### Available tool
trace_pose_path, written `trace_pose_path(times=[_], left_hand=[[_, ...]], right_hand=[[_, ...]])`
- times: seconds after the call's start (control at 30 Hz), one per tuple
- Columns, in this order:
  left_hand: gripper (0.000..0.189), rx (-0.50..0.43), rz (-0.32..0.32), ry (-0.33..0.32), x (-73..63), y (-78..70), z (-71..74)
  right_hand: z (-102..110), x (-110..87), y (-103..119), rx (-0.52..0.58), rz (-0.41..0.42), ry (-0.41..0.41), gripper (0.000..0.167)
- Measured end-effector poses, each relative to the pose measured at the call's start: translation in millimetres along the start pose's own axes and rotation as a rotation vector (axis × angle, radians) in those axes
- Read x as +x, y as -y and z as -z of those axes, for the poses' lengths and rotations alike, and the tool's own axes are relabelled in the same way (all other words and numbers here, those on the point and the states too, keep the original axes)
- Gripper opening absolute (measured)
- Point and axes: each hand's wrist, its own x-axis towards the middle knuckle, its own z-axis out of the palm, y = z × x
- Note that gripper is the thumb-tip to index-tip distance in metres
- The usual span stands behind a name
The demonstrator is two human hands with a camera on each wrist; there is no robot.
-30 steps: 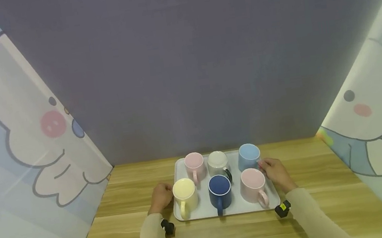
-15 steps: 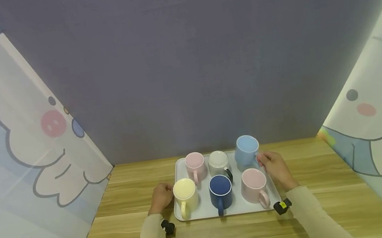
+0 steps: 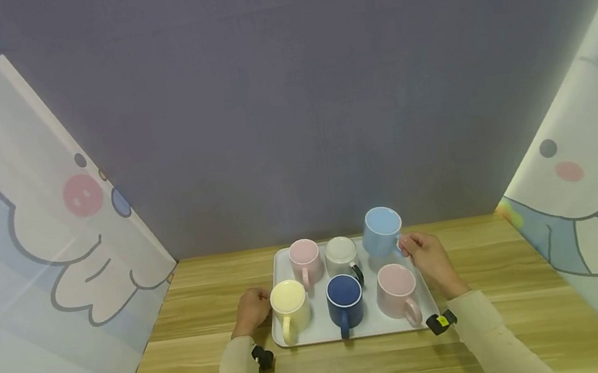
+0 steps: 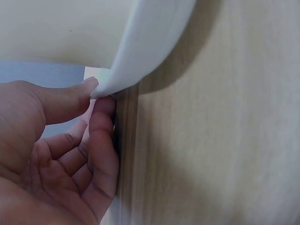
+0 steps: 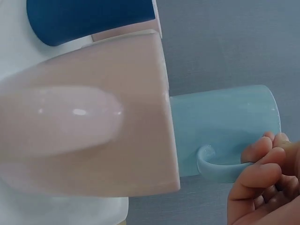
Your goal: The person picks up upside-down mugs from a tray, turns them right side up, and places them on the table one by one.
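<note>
My right hand (image 3: pixel 429 259) pinches the handle of a light blue mug (image 3: pixel 381 240), held upright above the far right part of a white tray (image 3: pixel 374 326). In the right wrist view, the thumb and fingers close on the blue handle (image 5: pixel 220 172). My left hand (image 3: pixel 253 309) is at the tray's left edge. The left wrist view shows its thumb over the tray rim (image 4: pixel 150 47) and the index finger under it. Close to that hand stands a yellow mug (image 3: pixel 290 307). A pink mug (image 3: pixel 395 293) is in front of the blue one, its handle toward me.
A navy mug (image 3: pixel 345 303) stands at the tray's front middle. Behind it are a white mug (image 3: pixel 340 253) with a black handle and another pink mug (image 3: pixel 304 256). A grey wall (image 3: pixel 290 118) rises behind the wooden table (image 3: pixel 202 312). Printed curtains (image 3: pixel 42 346) flank both sides.
My right hand has raised the light blue mug off the tray and shifted it slightly left. The left hand stays at the tray edge, and the other mugs keep their places.
</note>
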Motion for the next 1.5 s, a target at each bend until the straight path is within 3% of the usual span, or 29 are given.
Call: trace_pose_path(times=[0.27, 0.47, 0.63, 0.87, 1.23, 1.37, 1.5], left_hand=[[0.013, 0.0, 0.005, -0.002, 0.1, 0.8, -0.7], [0.014, 0.002, 0.002, -0.002, -0.2, -0.1, -0.4], [0.013, -0.002, -0.019, -0.014, 0.2, 0.0, -0.9], [0.013, 0.009, -0.001, -0.022, 3.0, 2.1, -2.9], [0.012, 0.014, -0.005, -0.028, 0.5, -0.9, -1.0], [0.011, 0.017, -0.01, -0.034, 0.2, -0.8, -1.6], [0.013, 0.03, -0.005, -0.044, -0.5, -1.8, -2.8]], right_hand=[[1, -3.1, 4, 0.056, -0.013, 0.02, 0.034], [1, -8.1, 7, 0.248, -0.049, 0.086, 0.031], [-2, -12.3, 10, 0.466, -0.082, 0.173, 0.03], [-10, -13.6, 8, 0.834, -0.111, 0.286, 0.03], [-18, -13.9, -5, 1.436, -0.147, 0.546, 0.033], [-23, -15.6, -7, 1.619, -0.201, 0.586, 0.032], [-28, -17.6, -7, 1.72, -0.244, 0.584, 0.03]])
